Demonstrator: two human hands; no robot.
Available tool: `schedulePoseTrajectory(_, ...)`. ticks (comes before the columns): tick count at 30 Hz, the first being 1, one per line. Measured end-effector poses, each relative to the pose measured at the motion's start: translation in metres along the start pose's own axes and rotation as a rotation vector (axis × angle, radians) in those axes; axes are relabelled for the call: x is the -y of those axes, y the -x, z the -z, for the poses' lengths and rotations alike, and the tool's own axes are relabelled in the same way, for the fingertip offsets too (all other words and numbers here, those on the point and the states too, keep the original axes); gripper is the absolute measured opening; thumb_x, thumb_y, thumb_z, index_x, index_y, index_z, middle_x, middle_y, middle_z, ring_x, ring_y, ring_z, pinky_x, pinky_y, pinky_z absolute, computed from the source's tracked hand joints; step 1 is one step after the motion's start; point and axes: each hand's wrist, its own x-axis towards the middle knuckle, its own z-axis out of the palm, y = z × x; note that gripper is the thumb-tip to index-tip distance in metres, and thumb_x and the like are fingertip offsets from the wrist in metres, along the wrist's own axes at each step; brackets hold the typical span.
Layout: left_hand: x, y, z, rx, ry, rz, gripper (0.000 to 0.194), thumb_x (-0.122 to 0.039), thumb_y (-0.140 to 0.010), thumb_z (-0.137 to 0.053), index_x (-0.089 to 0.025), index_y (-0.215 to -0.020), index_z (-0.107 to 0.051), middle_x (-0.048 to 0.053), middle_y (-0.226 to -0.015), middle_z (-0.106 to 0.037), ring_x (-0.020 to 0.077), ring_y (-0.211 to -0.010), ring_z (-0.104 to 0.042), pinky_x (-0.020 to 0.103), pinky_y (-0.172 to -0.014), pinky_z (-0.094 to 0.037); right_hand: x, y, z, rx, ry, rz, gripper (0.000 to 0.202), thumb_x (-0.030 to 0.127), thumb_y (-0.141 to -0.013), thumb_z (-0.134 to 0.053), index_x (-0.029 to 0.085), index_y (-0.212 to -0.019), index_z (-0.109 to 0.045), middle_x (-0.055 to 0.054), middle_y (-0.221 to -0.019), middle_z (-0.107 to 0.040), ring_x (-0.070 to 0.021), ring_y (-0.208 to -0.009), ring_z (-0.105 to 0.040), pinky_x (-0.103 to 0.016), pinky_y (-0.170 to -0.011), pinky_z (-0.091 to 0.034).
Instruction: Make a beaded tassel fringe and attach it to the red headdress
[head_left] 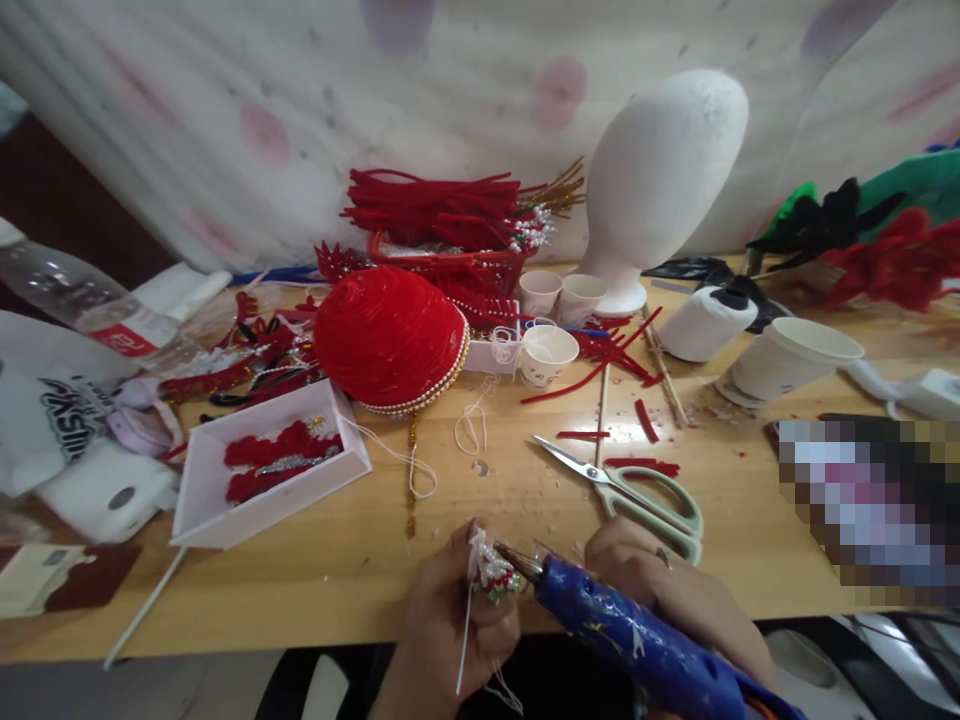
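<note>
At the table's front edge my left hand (442,620) is closed, pinching a small beaded ornament (491,572) with white, red and green beads. A thin white stick (464,645) points down from the ornament, and loose white thread (506,690) hangs below the hand. My right hand (686,592) is wrapped round a blue hot glue gun (637,640). Its metal nozzle is right at the ornament's right side; whether they touch I cannot tell. Just beyond the right hand lie scissors (630,490) with pale green handles, blades slightly apart.
A white box (274,512) with red pieces stands left. Behind are a red thread-wrapped dome (386,335) edged with beads, paper cups (551,365), a red basket (480,265) of red stems and a white foam head (660,180). A thread spool (701,325) lies right.
</note>
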Motion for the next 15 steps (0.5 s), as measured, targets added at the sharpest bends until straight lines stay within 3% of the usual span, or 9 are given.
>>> schedulePoseTrajectory(5,0.001,0.002,0.001,-0.042,0.004,-0.010,0.056,-0.034,-0.069,-0.083,-0.020,-0.058,-0.030,-0.013,-0.048,-0.018,0.0004,-0.040,-0.001,0.017,-0.035,0.001,0.001,0.002,0.003,0.131,-0.172,0.035,0.055,0.075,-0.085,-0.046,0.025,-0.076,-0.064,-0.004,-0.066,-0.062,-0.0199,-0.059,-0.062,-0.031,-0.050,-0.050)
schedulePoseTrajectory(11,0.000,0.003,0.004,-0.012,0.038,-0.010,0.049,-0.034,-0.073,-0.080,-0.018,-0.059,-0.036,-0.012,-0.049,-0.024,-0.0006,-0.039,-0.002,0.016,-0.035,0.000,-0.004,0.015,-0.007,0.001,-0.225,-0.107,0.059,0.079,-0.080,-0.050,0.022,-0.069,-0.062,-0.003,-0.063,-0.053,-0.0186,-0.055,-0.052,-0.031,-0.049,-0.039)
schedulePoseTrajectory(15,0.001,0.005,0.008,-0.007,0.025,-0.029,0.038,-0.033,-0.081,-0.073,-0.016,-0.061,-0.046,-0.010,-0.052,-0.030,0.0007,-0.040,-0.006,0.016,-0.035,-0.005,-0.007,0.018,-0.013,0.067,-0.321,-0.190,0.061,0.080,-0.079,-0.050,0.022,-0.069,-0.062,-0.003,-0.066,-0.052,-0.0193,-0.059,-0.051,-0.032,-0.053,-0.039)
